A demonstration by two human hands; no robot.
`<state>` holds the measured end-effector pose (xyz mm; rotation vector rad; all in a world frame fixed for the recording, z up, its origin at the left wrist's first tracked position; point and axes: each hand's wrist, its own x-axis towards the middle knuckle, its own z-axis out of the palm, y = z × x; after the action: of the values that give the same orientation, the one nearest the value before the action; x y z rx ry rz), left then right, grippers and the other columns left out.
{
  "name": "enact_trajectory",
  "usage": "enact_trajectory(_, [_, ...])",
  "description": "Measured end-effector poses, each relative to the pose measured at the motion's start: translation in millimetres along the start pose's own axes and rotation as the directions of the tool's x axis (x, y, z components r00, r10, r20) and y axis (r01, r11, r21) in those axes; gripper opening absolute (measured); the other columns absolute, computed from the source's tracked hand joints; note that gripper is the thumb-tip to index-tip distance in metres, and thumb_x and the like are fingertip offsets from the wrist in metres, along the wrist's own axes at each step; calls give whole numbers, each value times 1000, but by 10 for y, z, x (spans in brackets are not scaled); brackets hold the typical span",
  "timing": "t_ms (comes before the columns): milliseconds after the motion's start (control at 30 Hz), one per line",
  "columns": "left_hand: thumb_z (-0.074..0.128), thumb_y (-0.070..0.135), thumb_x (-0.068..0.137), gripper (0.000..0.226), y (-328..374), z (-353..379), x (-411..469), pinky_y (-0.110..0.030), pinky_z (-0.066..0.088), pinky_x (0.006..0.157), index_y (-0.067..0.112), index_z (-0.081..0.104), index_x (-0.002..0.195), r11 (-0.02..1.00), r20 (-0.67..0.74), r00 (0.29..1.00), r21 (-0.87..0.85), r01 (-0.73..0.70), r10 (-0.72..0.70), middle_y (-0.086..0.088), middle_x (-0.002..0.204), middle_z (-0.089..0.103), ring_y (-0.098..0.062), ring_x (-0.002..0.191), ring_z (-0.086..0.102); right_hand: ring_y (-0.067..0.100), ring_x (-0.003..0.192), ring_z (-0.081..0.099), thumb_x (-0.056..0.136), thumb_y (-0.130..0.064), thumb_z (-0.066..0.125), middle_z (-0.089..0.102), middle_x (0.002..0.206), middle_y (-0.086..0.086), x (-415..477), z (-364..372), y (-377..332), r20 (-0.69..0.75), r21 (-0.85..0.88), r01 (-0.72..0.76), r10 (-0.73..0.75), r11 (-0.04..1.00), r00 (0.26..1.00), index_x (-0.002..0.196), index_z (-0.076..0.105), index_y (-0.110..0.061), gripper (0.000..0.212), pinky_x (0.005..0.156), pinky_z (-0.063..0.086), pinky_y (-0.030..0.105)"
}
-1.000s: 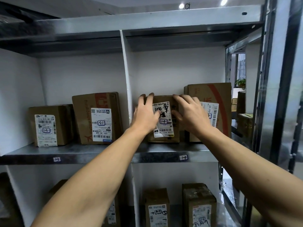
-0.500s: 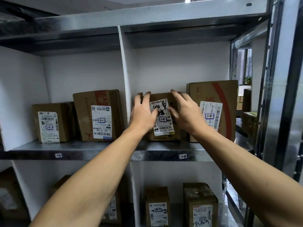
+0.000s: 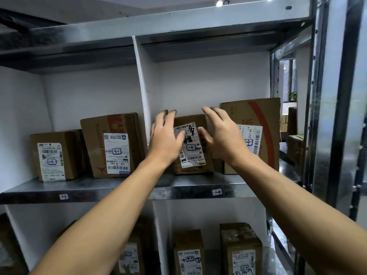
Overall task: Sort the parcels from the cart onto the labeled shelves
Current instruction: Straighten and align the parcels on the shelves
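**Bay tags and waybills on the steel rack**
The left shelf tag (image 3: 63, 196) reads 1-3 and the right shelf tag (image 3: 216, 192) reads 1-4. The leftmost box's waybill (image 3: 51, 161) shows a code beginning 516 and a boxed 1-3. The second box's waybill (image 3: 117, 153) is upside down, with 530-05 A68 and a boxed 1-3. The middle parcel's waybill (image 3: 191, 147), also upside down, carries 502B P021, a handwritten 1-4 and marker characters. The tall box's waybill (image 3: 251, 139) shows J4-J10. The lower-shelf labels cannot be read.

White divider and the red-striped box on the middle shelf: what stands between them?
One small parcel stands there, seen in the head view; the left hand and right hand are open in front of it.
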<state>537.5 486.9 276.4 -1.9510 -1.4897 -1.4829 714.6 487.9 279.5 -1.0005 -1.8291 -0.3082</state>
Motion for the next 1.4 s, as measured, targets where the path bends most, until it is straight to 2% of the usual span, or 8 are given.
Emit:
enact_trajectory(100, [61,29,94,58,114,-86,34,-29,26,112,16,39,146,995,-22,995,29,-101,101,-5,148,38,-21,137,35,34,127,53,97,-31,62,51,144,14,-16,-208,65,-51,-106,71,-77,992,996,146,47,-13,54,98,50,47])
enact_trajectory(200, [60,28,95,54,282,-73,128,-29,30,109,15,42,144,987,-18,987,10,-158,159,-5,143,44,-20,133,39,35,122,55,97,-33,61,53,141,14,-13,-440,214,-85,-189,42,-59,981,995,142,50,-13,51,95,52,48])
enact_trajectory(467, [59,30,95,53,940,413,362,-33,35,111,17,43,144,954,50,954,-62,-293,297,-4,144,43,-21,134,39,35,140,38,97,-33,60,43,150,17,-16,-881,796,-118,-267,-143,115,953,986,144,48,-13,52,113,38,51])
enact_trajectory(567, [60,31,94,56,1101,629,416,-42,35,113,20,41,145,963,98,958,-61,-263,268,-5,148,39,-24,137,35,37,141,34,97,-33,60,37,154,18,-17,-902,873,-96,-273,-169,148,947,984,146,47,-14,54,114,36,51])
enact_trajectory(800, [62,30,93,64,1101,869,448,-44,32,116,27,33,150,992,170,979,-73,-99,110,-6,156,24,-32,141,31,39,147,22,98,-36,58,18,163,14,63,-853,968,-28,-232,-270,271,935,962,153,33,-25,61,117,31,54])
enact_trajectory(1000, [65,28,91,62,1071,933,424,-38,35,114,25,38,147,986,168,979,-140,-88,111,-8,149,32,-29,134,41,43,139,36,95,-26,63,27,158,16,97,-835,1055,-31,-207,-229,227,951,973,148,41,-20,57,113,38,53])
enact_trajectory(1167, [66,28,91,62,1076,969,421,-37,35,114,23,39,147,981,154,980,-167,-95,122,-9,148,34,-29,135,40,42,139,36,95,-22,64,29,157,15,120,-819,1105,-29,-207,-216,215,954,976,145,44,-19,54,113,38,51])
enact_trajectory(1400, [65,35,91,64,1084,840,401,-41,32,116,27,37,148,987,158,980,-126,-100,119,-8,151,31,-28,139,34,42,143,28,95,-32,62,31,157,16,65,-819,1057,-53,-275,-178,170,945,984,145,45,-18,55,114,35,55])
